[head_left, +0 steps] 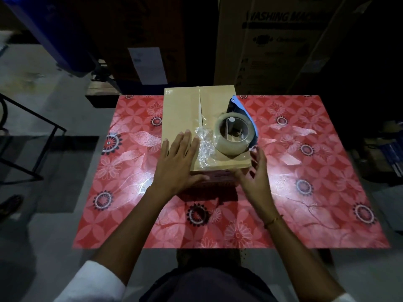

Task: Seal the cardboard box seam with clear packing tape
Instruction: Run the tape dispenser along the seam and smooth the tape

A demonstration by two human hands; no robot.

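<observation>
A brown cardboard box [182, 110] stands on the red flowered table [305, 171], its centre seam running away from me. Crinkled clear tape [204, 147] lies over the near part of the seam. A blue tape dispenser with a clear roll [234, 132] rests on the box's right flap. My left hand [177, 162] lies flat on the left flap with fingers spread, its thumb over the near edge. My right hand [254, 177] is at the box's near right corner, fingers apart, touching the near edge and holding nothing.
A tall washing machine carton [272, 44] and another dark carton with a white label [147, 64] stand behind the table. A black metal frame [32, 131] is on the floor at the left. Boxes and clutter sit at the right [383, 149].
</observation>
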